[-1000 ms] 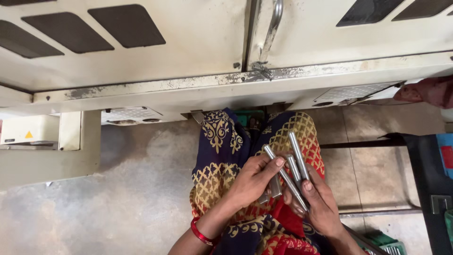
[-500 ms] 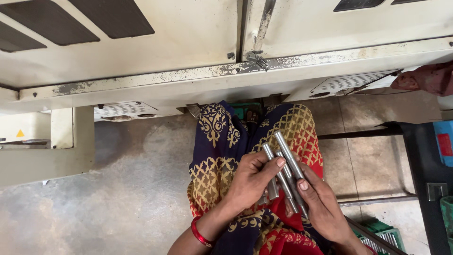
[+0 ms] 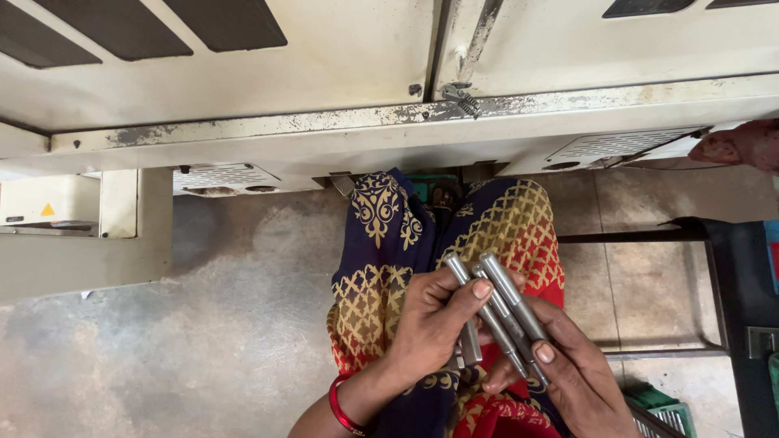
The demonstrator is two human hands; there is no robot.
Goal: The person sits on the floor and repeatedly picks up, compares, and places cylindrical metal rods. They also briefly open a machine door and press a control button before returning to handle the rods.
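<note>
While both hands gripped the metal rods (image 3: 497, 312) over the lap, left hand (image 3: 430, 324) clenched some, right hand (image 3: 580, 373) pinched others. Yellow triangular sticker (image 3: 49, 210) sat on cream machine (image 3: 324, 97) at left; grey concrete floor (image 3: 203, 341) lay below.

Red bangle (image 3: 342, 411) at the left wrist; navy, gold and red patterned garment (image 3: 381, 268).

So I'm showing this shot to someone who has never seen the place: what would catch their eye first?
Probably the bundle of grey metal rods low in the middle, gripped between the left hand and the right hand. Behind them a patterned dark blue, gold and red cloth stands out against the grey floor. Across the top runs a worn cream machine.
</note>
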